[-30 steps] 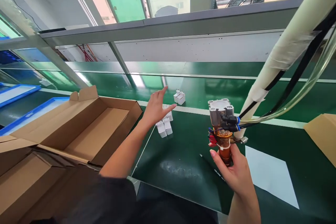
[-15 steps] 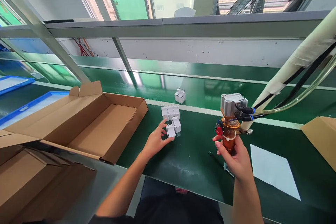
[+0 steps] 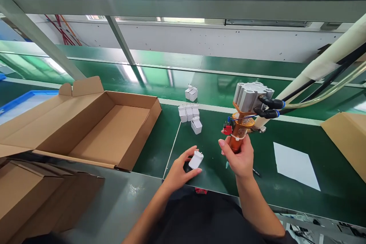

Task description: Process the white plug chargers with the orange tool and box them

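My left hand [image 3: 179, 172] grips a small white plug charger [image 3: 196, 160] between thumb and fingers, above the bench near its front edge. Another white charger [image 3: 196, 125] stands just beyond it, beside a short row of chargers [image 3: 188, 113]. Farther back, a pair of chargers [image 3: 191, 93] has prongs pointing up. My right hand [image 3: 241, 157] is wrapped around the orange body of a pneumatic hand tool [image 3: 238, 137]. A grey cylinder block tops this tool, with a small red part on its side. Its tip points down at the bench, left of my hand.
An open cardboard box [image 3: 108, 137] lies at left, above more cardboard boxes [image 3: 28, 194]. Hoses run along a pale arm [image 3: 309, 74] to the tool. White paper [image 3: 296, 164], a dark pen [image 3: 256, 172] and another cardboard piece [image 3: 347, 135] lie at right.
My left hand has picked up the nearest charger and brought it toward me. The tool in my right hand has tilted, its tip swinging left. The view has tipped downward.
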`<action>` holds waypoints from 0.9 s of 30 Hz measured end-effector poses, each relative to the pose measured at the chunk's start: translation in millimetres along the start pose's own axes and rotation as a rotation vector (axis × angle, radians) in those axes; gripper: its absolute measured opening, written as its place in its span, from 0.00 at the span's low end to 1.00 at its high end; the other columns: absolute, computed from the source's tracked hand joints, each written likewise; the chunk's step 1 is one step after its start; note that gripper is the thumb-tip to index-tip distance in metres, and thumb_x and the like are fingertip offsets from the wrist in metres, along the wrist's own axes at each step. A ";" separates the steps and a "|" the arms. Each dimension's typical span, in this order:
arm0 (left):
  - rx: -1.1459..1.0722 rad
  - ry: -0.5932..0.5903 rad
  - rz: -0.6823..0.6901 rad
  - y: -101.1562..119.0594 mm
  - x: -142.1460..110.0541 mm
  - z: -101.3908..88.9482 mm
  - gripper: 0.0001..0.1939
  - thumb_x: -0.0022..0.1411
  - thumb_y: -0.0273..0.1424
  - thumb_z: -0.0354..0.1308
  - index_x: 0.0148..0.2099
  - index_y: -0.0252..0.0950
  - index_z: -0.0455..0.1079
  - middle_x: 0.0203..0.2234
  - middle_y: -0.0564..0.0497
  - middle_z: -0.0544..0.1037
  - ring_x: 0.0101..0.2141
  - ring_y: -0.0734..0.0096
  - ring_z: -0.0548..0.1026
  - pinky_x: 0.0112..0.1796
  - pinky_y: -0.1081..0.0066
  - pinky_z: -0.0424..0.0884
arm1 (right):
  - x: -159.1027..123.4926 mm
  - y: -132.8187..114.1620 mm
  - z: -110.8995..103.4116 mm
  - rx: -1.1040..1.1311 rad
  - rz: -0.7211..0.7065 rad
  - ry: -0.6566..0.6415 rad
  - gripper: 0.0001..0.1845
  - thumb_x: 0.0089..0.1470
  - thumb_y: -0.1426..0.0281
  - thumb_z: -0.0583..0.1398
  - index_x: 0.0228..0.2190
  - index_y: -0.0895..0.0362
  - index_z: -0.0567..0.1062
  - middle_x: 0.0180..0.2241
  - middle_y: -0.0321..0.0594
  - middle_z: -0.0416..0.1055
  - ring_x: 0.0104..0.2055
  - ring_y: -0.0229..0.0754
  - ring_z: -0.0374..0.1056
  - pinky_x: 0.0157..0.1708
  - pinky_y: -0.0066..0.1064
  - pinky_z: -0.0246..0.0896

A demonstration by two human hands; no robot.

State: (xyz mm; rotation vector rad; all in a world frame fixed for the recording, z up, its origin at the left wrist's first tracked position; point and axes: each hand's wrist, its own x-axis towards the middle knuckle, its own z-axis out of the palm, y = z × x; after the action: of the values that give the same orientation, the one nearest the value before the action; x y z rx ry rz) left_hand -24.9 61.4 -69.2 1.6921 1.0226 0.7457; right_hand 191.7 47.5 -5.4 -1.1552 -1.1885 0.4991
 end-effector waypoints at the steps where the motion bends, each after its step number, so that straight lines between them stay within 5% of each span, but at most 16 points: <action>1: -0.069 0.038 0.005 -4.0 -0.9 3.9 0.32 0.63 0.40 0.62 0.67 0.42 0.61 0.57 0.43 0.75 0.54 0.58 0.76 0.55 0.56 0.73 | -0.5 -1.0 4.4 -0.009 -0.009 0.014 0.15 0.54 0.63 0.67 0.30 0.54 0.65 0.18 0.27 0.64 0.17 0.33 0.59 0.19 0.27 0.57; 4: -0.137 0.137 0.009 -14.2 -2.7 10.9 0.24 0.70 0.41 0.53 0.65 0.40 0.63 0.53 0.43 0.78 0.50 0.60 0.79 0.51 0.59 0.76 | -1.2 -1.8 16.0 -0.012 -0.017 0.035 0.15 0.53 0.61 0.67 0.32 0.54 0.66 0.19 0.27 0.65 0.18 0.33 0.60 0.20 0.28 0.58; 7: 0.080 0.236 0.079 -18.9 -2.5 17.4 0.17 0.72 0.41 0.50 0.55 0.40 0.73 0.53 0.44 0.77 0.51 0.60 0.78 0.51 0.60 0.76 | -0.6 -0.7 25.6 0.032 -0.003 0.033 0.16 0.53 0.60 0.67 0.34 0.55 0.67 0.20 0.28 0.65 0.18 0.34 0.61 0.20 0.29 0.58; 10: 0.344 0.301 0.187 -20.5 0.4 27.7 0.18 0.65 0.42 0.60 0.54 0.38 0.73 0.56 0.42 0.75 0.53 0.53 0.76 0.52 0.54 0.75 | 0.7 0.0 33.7 0.078 -0.002 0.030 0.16 0.53 0.60 0.67 0.35 0.54 0.68 0.20 0.27 0.65 0.18 0.34 0.61 0.20 0.28 0.58; 13: 0.499 0.293 0.217 -21.0 3.2 36.2 0.19 0.61 0.38 0.66 0.51 0.37 0.73 0.46 0.42 0.80 0.47 0.51 0.78 0.47 0.52 0.76 | 1.9 -2.9 41.4 0.100 -0.017 0.034 0.17 0.52 0.61 0.68 0.36 0.54 0.68 0.19 0.27 0.64 0.18 0.34 0.59 0.20 0.29 0.57; 18: 0.399 0.234 0.237 -17.2 -0.1 34.2 0.20 0.65 0.33 0.60 0.59 0.36 0.68 0.48 0.42 0.80 0.46 0.57 0.79 0.47 0.60 0.76 | 3.5 -16.0 54.9 0.098 -0.081 0.059 0.18 0.49 0.63 0.70 0.33 0.53 0.67 0.18 0.25 0.63 0.17 0.33 0.58 0.20 0.29 0.58; 27: 0.231 0.170 0.123 10.6 -3.9 23.2 0.17 0.59 0.37 0.61 0.47 0.33 0.73 0.33 0.48 0.82 0.30 0.67 0.78 0.31 0.72 0.73 | 4.6 -22.2 64.0 0.020 -0.156 0.123 0.17 0.48 0.65 0.70 0.28 0.53 0.65 0.17 0.24 0.62 0.17 0.32 0.58 0.21 0.28 0.59</action>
State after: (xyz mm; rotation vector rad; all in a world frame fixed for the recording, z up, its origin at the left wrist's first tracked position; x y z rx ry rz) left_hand -4.0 46.4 -66.8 1.9291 1.1657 0.8908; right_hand 130.2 70.2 12.3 -1.0510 -1.1539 0.3164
